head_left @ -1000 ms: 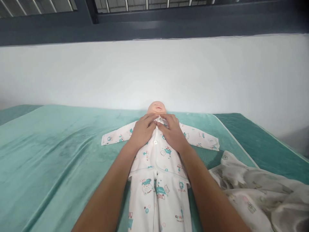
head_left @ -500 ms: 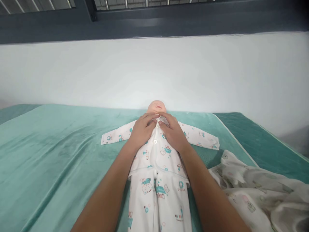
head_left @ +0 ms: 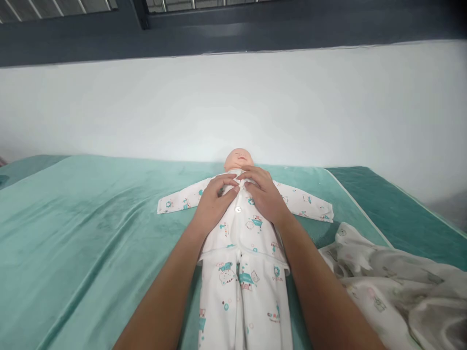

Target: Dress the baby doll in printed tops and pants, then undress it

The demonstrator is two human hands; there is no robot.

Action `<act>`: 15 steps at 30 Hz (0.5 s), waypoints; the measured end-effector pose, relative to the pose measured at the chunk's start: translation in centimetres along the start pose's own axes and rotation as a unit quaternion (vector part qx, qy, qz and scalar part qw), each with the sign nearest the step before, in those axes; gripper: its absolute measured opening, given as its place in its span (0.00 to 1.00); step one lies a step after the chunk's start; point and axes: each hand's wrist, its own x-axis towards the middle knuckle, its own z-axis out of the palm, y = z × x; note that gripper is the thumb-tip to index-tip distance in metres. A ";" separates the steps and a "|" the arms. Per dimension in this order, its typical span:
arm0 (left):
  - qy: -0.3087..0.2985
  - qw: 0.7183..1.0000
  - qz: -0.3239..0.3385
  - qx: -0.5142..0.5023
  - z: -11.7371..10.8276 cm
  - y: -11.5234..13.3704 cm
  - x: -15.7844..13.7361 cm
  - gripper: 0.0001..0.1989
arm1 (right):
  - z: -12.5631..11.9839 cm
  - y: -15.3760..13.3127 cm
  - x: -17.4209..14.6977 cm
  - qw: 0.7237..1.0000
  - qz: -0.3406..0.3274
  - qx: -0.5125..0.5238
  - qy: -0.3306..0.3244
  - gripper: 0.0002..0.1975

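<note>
A baby doll point(head_left: 239, 158) lies on its back, dressed in a white printed baby shirt point(head_left: 239, 231) and matching pants point(head_left: 221, 301). Its sleeves stretch out to both sides. My left hand point(head_left: 218, 197) is at the upper chest, thumb and index fingertips close together at the shirt's front edge near the collar. Across from it, my right hand point(head_left: 264, 192) rests on the other side of the chest, fingers extended toward the collar and thumb apart. A round button point(head_left: 238, 209) shows just below the hands. The fingertips partly cover the collar.
A light green blanket point(head_left: 91, 233) lies under the doll, with a darker green cover point(head_left: 394, 204) at the right. A crumpled white printed cloth point(head_left: 397, 291) sits at the lower right. Behind the doll rises a white wall point(head_left: 233, 107) below a dark window frame point(head_left: 233, 34).
Both hands have eased slightly down from the neck, and more of the collar and chin shows. My right fingers are more stretched out. The view has shifted a little.
</note>
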 end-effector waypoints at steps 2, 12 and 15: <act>0.003 1.000 0.021 0.011 -0.1 -0.3 -0.4 0.06 | 0.0 -0.1 0.0 1.000 0.002 0.002 0.003 0.11; 0.009 0.999 0.046 0.003 -0.2 -1.1 -0.2 0.07 | 0.2 -0.4 -0.1 1.000 0.017 0.016 0.017 0.09; 0.010 0.999 0.044 0.000 -0.2 -1.1 -0.2 0.07 | 0.3 -0.5 -0.1 0.999 0.023 0.022 0.020 0.11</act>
